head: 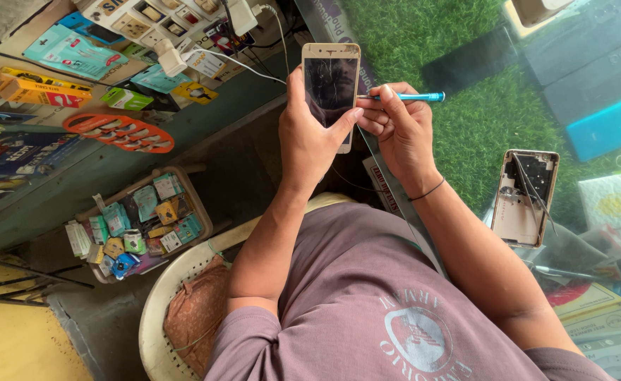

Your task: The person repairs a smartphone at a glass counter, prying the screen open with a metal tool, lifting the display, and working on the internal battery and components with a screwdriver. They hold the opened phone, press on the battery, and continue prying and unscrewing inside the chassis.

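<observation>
My left hand (309, 134) grips a gold-edged smartphone (331, 85) with a dark, cracked screen, thumb resting on the glass. My right hand (399, 127) is beside the phone's right edge and pinches a thin blue-handled screwdriver (409, 97), which lies level and points toward the phone. On the glass counter to the right lies an opened phone back (526, 197) with its inner parts exposed.
Green artificial turf (466, 134) shows under the glass counter, with dark and blue boxes (610, 127) at the right. A basket of small packets (137, 222) sits on the floor at left. A white plastic chair (176, 282) is under me. Packaged chargers (176, 42) hang top left.
</observation>
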{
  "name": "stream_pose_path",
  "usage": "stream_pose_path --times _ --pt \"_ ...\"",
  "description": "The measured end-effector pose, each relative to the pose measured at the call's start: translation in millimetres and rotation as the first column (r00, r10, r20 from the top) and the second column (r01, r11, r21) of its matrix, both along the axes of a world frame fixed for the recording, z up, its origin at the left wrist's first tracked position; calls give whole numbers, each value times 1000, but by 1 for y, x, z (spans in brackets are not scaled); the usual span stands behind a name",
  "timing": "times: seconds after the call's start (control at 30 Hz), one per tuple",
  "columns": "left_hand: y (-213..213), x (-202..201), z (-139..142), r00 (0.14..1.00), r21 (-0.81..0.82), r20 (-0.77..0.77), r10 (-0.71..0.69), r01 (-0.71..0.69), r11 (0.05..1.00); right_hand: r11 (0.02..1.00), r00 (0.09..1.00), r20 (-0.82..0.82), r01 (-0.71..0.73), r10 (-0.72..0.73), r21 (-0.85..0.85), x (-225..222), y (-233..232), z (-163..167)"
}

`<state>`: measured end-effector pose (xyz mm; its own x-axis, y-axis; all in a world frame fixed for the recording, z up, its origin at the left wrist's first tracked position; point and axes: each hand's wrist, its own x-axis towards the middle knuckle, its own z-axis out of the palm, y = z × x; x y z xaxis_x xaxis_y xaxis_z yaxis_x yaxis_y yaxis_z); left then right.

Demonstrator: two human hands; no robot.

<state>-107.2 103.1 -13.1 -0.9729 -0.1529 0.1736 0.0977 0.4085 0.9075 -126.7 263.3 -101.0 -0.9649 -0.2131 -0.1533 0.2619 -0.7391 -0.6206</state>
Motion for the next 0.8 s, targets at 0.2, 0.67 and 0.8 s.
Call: stream_pose_path --times 0.2,0.67,0.8 --pt "1 0 1 1000 -2 1 0 0 1000 1000 1000 1 -1 1 -4 0 0 0" --pt "1 -1 2 1000 -14 1 3 -3 1000 1000 1000 2 2 -2 -1 -1 1 0" --pt "2 -1 2 1000 -25 -5 4 -5 1000 1000 1000 7 1 -1 -6 -1 1 -1"
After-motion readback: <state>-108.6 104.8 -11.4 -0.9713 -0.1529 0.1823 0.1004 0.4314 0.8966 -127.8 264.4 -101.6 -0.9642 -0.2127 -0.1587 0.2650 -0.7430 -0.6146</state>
